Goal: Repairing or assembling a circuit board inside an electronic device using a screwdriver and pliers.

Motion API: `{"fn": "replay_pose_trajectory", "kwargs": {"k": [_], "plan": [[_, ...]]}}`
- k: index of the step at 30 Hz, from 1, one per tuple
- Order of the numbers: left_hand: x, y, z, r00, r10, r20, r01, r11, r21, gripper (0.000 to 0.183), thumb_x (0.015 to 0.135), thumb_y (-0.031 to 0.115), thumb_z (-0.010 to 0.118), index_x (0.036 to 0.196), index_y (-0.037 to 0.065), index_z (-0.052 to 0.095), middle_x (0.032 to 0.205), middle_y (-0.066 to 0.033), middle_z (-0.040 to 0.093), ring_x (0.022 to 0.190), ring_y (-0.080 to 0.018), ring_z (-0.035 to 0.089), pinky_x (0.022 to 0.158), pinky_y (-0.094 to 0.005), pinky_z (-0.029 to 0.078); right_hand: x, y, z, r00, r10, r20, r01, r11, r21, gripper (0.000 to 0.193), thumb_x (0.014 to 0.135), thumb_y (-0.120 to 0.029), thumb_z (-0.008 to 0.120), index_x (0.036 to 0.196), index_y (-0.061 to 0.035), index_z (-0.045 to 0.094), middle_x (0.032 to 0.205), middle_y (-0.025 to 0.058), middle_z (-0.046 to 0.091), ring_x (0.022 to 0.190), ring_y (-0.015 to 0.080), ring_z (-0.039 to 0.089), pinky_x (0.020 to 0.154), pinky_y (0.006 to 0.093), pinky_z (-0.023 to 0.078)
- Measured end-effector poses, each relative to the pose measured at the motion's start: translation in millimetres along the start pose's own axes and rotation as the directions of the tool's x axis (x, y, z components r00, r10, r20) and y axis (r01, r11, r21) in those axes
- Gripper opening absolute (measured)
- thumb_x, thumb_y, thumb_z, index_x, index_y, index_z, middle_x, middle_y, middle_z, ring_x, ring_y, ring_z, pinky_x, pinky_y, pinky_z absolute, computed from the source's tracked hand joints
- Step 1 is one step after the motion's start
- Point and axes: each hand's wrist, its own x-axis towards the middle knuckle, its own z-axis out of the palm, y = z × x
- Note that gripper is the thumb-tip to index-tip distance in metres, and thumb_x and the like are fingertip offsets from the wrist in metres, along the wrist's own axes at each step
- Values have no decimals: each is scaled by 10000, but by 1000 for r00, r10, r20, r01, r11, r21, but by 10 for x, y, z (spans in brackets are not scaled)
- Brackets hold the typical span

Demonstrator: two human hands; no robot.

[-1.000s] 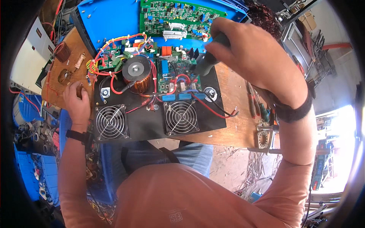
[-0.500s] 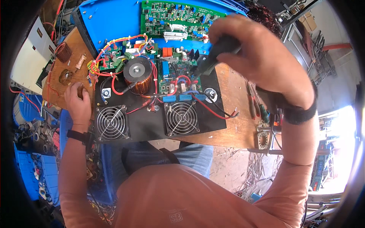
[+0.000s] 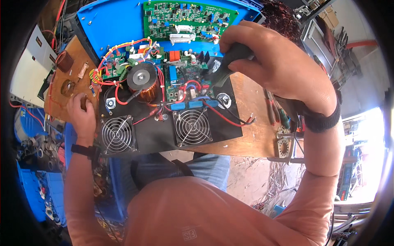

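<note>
Slightly farther left in view than half a second ago sits the black plate (image 3: 156, 135) with everything on it. At its left, on the wooden table (image 3: 254, 98), the left hand (image 3: 83, 119) rests with thumb and forefinger apart around a brown patch; I cannot tell whether they grip anything. Next come the left fan (image 3: 118, 135), a copper coil (image 3: 147, 92) and the right fan (image 3: 192, 126), all apparently mounted. Behind that fan lies the green board (image 3: 180, 84), with many wires seemingly joined; a red lead (image 3: 223, 117) ends loose past the plate, so work looks partway. Over the board's right side, the right hand (image 3: 269, 61) has its fingers wrapped around a dark tool (image 3: 234, 61), tip unclear. Pliers (image 3: 270, 110) lie farther right.
</note>
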Motion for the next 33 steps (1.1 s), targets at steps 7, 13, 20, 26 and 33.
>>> {"fn": "replay_pose_trajectory", "kwargs": {"k": [7,13,20,26,33], "plan": [[-7,33,-12,1000,-7,-11,7,1000,3,255,802,77,585,1049,14,583,1094,-146,569,1053,-343,500,933,-429,391,38,55,26,1000,3,31,-3,1000,9,291,786,-68,671,1062,-48,580,1002,148,610,951,335,596,826,388,478],[-19,32,-17,1000,-28,-4,28,1000,-5,243,813,84,584,1048,18,585,1098,-145,567,1059,-339,499,935,-419,391,1,-6,45,1000,-10,-17,10,1000,-12,301,782,-76,681,1067,-63,583,1001,142,606,965,328,600,828,385,484],[-2,51,-19,1000,-18,2,18,1000,-12,239,829,96,568,1044,-6,592,1065,-158,582,1070,-345,507,949,-430,376,-46,-31,52,999,1,-40,-1,1000,0,318,779,-68,687,1080,-76,586,1028,134,608,977,322,606,830,381,494],[-3,73,-32,1000,-11,-2,11,1000,3,225,824,100,572,1023,-3,592,1056,-157,583,1060,-345,508,943,-432,379,-69,-47,54,999,15,-44,-16,999,-28,337,776,-62,686,1096,-79,584,1036,130,607,963,326,609,828,380,495],[2,56,-30,1000,-10,-2,10,1000,-3,232,823,101,563,1030,0,589,1050,-153,583,1052,-342,509,946,-428,378,-72,-88,59,998,55,-8,-55,998,6,312,774,-53,680,1067,-45,574,1011,139,588,953,337,601,813,386,488]]}}
